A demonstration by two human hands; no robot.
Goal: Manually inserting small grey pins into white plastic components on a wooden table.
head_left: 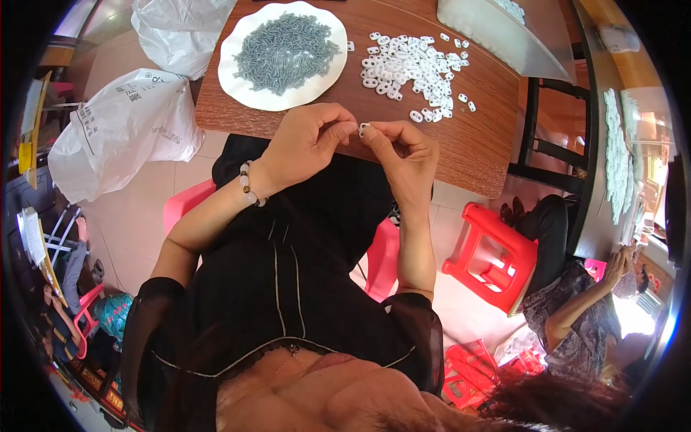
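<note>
Just over the near edge of the wooden table (461, 155), my two hands meet with fingertips close together. Between the thumb and forefinger of my right hand (409, 162) is a small white plastic piece (363, 130). My left hand (306, 140) is pinched right beside that piece; whatever its fingertips hold is too small to make out. Beyond the left hand stands a white scalloped plate (229, 70), heaped with short grey rod-shaped pieces (284, 54). Many white oval pieces with holes (407, 65) lie loose on the table past my right hand.
At the table's far right is a pale tray (489, 32) with white pieces inside. White sacks (126, 129) stand on the floor at left. A red plastic stool (493, 255) is at right, near another person (576, 309) seated by a second table.
</note>
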